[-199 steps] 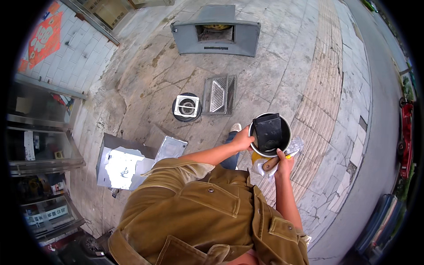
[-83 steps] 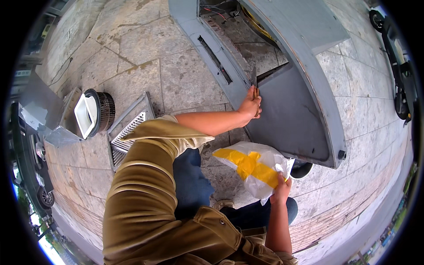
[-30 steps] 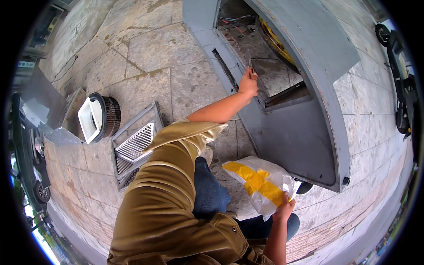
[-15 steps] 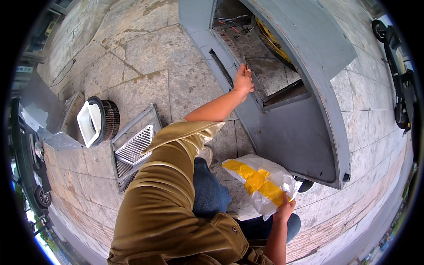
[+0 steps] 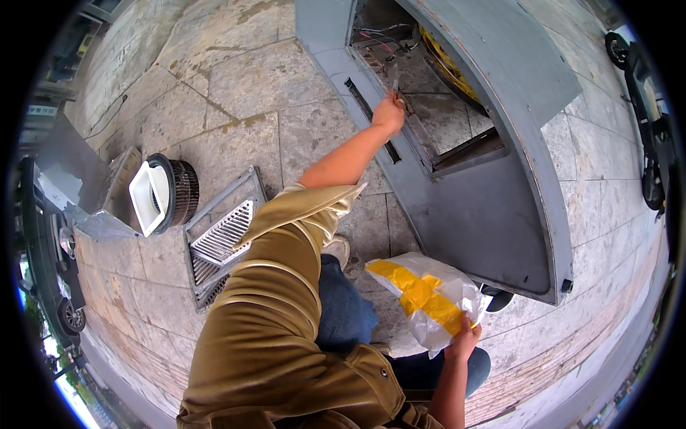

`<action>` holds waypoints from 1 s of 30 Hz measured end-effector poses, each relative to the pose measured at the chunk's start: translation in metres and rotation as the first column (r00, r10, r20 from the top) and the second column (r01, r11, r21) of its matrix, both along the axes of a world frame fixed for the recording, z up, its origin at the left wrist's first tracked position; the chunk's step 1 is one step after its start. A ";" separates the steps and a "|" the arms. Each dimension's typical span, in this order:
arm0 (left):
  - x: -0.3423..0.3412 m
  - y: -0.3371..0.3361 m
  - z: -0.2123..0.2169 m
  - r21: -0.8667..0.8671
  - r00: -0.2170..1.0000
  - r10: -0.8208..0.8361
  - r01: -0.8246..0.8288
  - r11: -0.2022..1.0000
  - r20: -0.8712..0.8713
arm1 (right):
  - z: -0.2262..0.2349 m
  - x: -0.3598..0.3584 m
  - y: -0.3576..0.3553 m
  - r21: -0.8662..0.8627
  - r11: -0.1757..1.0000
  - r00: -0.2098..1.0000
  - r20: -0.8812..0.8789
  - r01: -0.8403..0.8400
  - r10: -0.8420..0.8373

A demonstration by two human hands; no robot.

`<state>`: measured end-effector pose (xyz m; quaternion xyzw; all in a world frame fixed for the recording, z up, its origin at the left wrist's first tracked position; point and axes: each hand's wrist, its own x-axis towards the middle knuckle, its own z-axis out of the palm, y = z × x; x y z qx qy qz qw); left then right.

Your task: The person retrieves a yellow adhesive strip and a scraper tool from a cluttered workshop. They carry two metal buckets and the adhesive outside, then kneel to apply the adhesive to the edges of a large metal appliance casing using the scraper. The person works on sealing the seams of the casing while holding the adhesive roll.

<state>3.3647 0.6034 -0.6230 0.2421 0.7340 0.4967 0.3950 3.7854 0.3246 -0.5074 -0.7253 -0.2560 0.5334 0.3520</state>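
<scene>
We see the grey metal housing [image 5: 489,229] lying on the pavement [image 5: 236,143], toward the upper right, its wide cut-out facing us. At the near edge of that cut-out we find the thin-bladed tool [image 5: 393,76], its blade pointing away from the person; the blade is blurred, so we cannot tell its exact shape or whether it touches the metal. The left hand [image 5: 389,113] has its fingers curled closely around the tool's handle, just beside the narrow slot [image 5: 391,151] in the housing's face. Through the cut-out we make out loose wires [image 5: 379,37] and part of a yellow ring [image 5: 446,68].

Nearer the person, we see the right hand [image 5: 464,342] pinching the edge of a white plastic bag [image 5: 462,293] crossed with yellow tape [image 5: 421,294], fingers and thumb closed on it. The bag hangs near the housing's lower edge, and behind it we glimpse a dark, round vessel [image 5: 497,299], mostly hidden.

To the left, we note a slatted metal grille [image 5: 221,234], partly covered by the brown sleeve [image 5: 279,286]. Beyond it a finned fan drum [image 5: 187,191] bears a white square frame [image 5: 137,193], just beside a sheet-metal box [image 5: 78,171]. At the far right we spot a dark scooter [image 5: 647,143].
</scene>
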 end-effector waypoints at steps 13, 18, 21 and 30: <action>-0.066 0.032 0.019 0.025 0.995 0.051 -0.053 0.998 0.088 | 0.003 -0.009 0.006 -0.027 0.998 0.999 0.006 0.053 -0.053; -0.084 0.031 0.020 0.037 0.989 0.045 -0.051 0.998 0.140 | 0.001 -0.010 0.006 -0.026 0.999 1.000 0.005 0.023 -0.022; -0.062 0.011 0.021 0.044 0.998 0.016 -0.019 0.999 0.060 | -0.001 -0.011 0.006 -0.040 0.999 1.000 -0.003 0.008 -0.008; -0.069 -0.062 0.052 -0.224 0.593 -0.354 0.282 0.933 -0.723 | 0.003 -0.040 0.018 -0.027 0.999 0.998 -0.046 -0.041 0.039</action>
